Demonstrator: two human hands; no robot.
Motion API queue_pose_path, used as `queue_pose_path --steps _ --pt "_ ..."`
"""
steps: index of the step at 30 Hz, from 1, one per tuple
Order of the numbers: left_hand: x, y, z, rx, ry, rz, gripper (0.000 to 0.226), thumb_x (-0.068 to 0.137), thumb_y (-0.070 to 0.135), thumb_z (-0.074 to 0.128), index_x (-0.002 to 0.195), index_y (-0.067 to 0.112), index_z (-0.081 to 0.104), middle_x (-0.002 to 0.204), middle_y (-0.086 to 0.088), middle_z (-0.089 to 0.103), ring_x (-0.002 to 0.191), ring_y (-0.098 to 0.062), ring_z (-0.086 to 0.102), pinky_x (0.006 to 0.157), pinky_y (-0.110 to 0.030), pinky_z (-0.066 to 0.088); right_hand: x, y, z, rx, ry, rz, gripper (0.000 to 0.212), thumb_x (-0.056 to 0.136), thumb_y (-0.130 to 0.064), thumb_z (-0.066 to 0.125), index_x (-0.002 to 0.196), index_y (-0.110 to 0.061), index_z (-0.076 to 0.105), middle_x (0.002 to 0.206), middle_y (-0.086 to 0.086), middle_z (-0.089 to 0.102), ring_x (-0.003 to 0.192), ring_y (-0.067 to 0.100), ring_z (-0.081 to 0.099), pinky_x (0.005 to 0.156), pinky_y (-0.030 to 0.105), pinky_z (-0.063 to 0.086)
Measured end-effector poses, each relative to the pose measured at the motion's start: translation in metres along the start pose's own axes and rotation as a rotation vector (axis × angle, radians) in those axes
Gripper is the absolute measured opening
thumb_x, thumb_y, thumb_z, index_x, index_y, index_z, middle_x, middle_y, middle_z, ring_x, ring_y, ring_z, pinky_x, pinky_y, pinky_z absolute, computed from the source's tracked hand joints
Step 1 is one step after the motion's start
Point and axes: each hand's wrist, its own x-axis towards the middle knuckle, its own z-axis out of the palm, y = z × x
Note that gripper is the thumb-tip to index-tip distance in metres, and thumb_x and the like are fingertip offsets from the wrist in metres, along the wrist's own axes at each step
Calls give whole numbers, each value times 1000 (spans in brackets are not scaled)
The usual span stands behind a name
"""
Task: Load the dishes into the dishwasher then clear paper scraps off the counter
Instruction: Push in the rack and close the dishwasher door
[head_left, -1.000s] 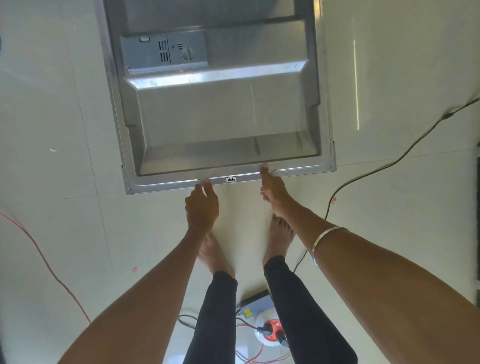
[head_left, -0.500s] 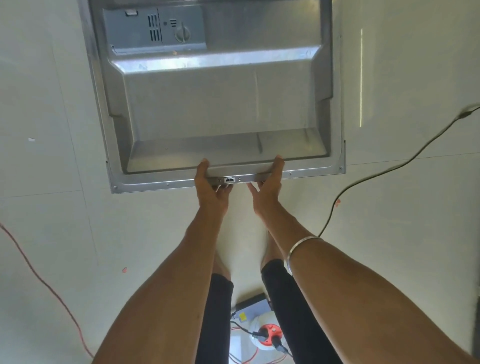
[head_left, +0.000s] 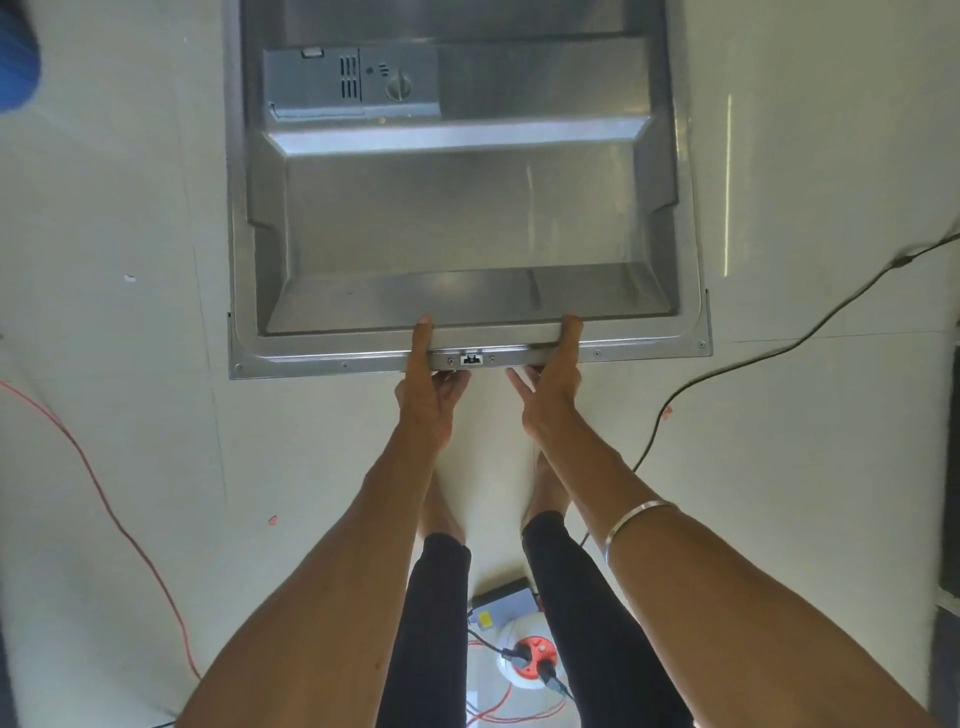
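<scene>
Dishwasher door, a dished panel of brushed stainless steel with a grey plastic detergent dispenser, lies open over the pale tiled floor. Left hand and right hand each grip its front edge, thumbs on top, fingers curled beneath.

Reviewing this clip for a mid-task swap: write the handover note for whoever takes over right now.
Left hand and right hand both grip the front edge of the open dishwasher door, thumbs on top, fingers curled underneath, either side of the latch.
Door lies folded down, inner panel and detergent dispenser facing up.
No dishes, racks, counter or paper scraps in view; loading progress cannot be judged.
Left: confirm dishes are loaded, deal with the door, clear the scraps.
</scene>
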Motion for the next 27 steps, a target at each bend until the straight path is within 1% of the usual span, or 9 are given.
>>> queue_pose_path --steps 2,5,9,12,16,18,21,24,27 --pt "-24 4 4 24 46 45 43 79 51 74 100 15 62 114 -17 69 107 -31 68 95 -43 55 -28 -11 0 -25 7 -12 46 81 -67 62 104 -28 57 113 0 64 96 16 64 98 41 53" --pt "-61 14 11 84 140 110 48 75 62 71 90 18 64 93 -8 74 92 -27 73 88 -40 59 -70 -31 5 -91 -73 -47 29 89 -67 50 107 -44 50 113 -7 52 97 12 56 99 39 52" --pt "-113 38 24 95 189 189 62 67 75 67 82 16 67 76 0 75 76 -21 74 87 -41 59 -128 -56 22 21 191 -72 63 66 -79 64 79 -17 56 72 5 61 69 14 62 85 34 58" --pt "-150 56 40 104 245 302 61 67 76 63 71 15 67 67 0 73 71 -21 73 84 -41 60 -165 -75 34 25 202 -175 80 49 -87 61 84 -15 67 66 1 63 65 15 66 78 33 59" --pt "-193 80 63 127 321 528 40 86 61 61 71 24 67 66 8 73 61 -14 73 74 -37 62 -205 -106 53 93 234 -249 72 73 -70 66 114 -12 57 97 5 69 82 19 67 84 37 58" --pt "-214 96 74 139 343 643 37 89 54 62 68 25 66 65 8 73 56 -10 71 66 -33 62 -223 -119 64 145 231 -309 64 83 -62 63 117 -9 56 101 6 68 86 19 66 88 38 56" --pt "-238 123 91 158 293 834 31 92 39 67 63 26 67 60 14 70 56 -8 70 60 -33 61 -247 -142 80 122 206 -458 51 90 -49 62 112 -4 60 99 7 70 83 16 67 85 35 57" --pt "-252 155 106 235 206 999 23 93 28 67 78 14 76 73 6 75 64 -6 72 58 -35 62 -266 -168 87 16 81 -603 30 91 -33 66 105 -9 55 95 2 67 82 17 68 73 33 59" --pt "-262 194 125 241 153 1119 25 92 24 69 82 2 76 75 -1 75 69 -8 74 55 -35 61 -282 -202 79 -235 23 -1036 8 88 -11 63 87 -15 56 76 -6 60 73 8 61 67 27 49"
